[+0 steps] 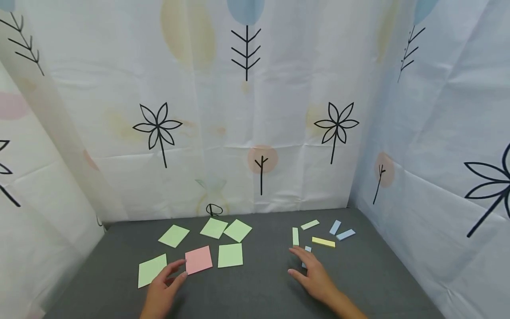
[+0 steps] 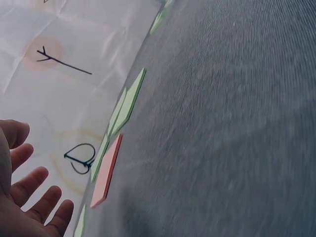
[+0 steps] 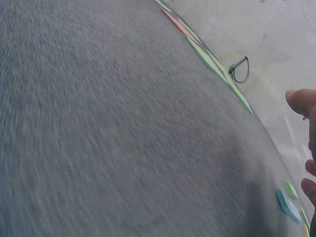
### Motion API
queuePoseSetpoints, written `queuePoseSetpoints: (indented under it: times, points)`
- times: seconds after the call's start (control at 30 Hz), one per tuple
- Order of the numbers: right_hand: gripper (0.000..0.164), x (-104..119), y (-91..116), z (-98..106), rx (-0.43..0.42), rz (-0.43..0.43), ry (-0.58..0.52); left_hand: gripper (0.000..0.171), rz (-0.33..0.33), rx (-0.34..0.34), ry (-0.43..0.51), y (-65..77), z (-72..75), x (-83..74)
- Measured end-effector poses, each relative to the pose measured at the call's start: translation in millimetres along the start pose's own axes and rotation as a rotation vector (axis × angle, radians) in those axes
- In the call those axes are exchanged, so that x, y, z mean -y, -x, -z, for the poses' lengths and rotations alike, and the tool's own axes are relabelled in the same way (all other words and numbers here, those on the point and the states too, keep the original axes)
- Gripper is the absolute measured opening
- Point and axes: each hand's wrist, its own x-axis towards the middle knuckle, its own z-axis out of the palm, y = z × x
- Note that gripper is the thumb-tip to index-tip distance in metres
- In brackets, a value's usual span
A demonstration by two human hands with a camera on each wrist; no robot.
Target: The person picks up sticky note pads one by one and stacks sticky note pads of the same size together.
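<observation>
My left hand [image 1: 161, 288] hovers at the front left with its fingers loosely bent and nothing in them. Beside its fingertips lies a pink square sticky-note pad [image 1: 198, 260], and a green square pad [image 1: 152, 269] is partly hidden behind the hand. In the left wrist view, the fingers [image 2: 29, 185] are spread apart from the pink pad [image 2: 106, 173]. My right hand [image 1: 316, 277] is relaxed and empty above a small blue strip pad [image 1: 308, 249], covering part of it. A light green strip [image 1: 295, 236] lies just beyond its fingertips.
More green square pads [image 1: 230, 255] lie around the pink one. To the right are a yellow strip [image 1: 323, 242], another light green strip [image 1: 310, 224] and two blue strips [image 1: 345, 234]. White patterned cloth [image 1: 239, 177] walls the dark table [image 1: 263, 288] at its back and sides.
</observation>
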Motion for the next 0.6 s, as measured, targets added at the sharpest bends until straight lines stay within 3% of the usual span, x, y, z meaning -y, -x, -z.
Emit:
queuePoseSetpoints:
  times: [0.23, 0.6]
  points:
    - [0.054, 13.4, -6.3, -18.9, 0.036, -0.017, -0.079, 0.033, -0.059, -0.006, 0.061, -3.7, -26.7, -4.5]
    - [0.046, 25.1, -20.5, -48.4, 0.100, -0.087, -0.170, 0.035, 0.044, 0.082, 0.209, -7.5, -55.0, -9.7]
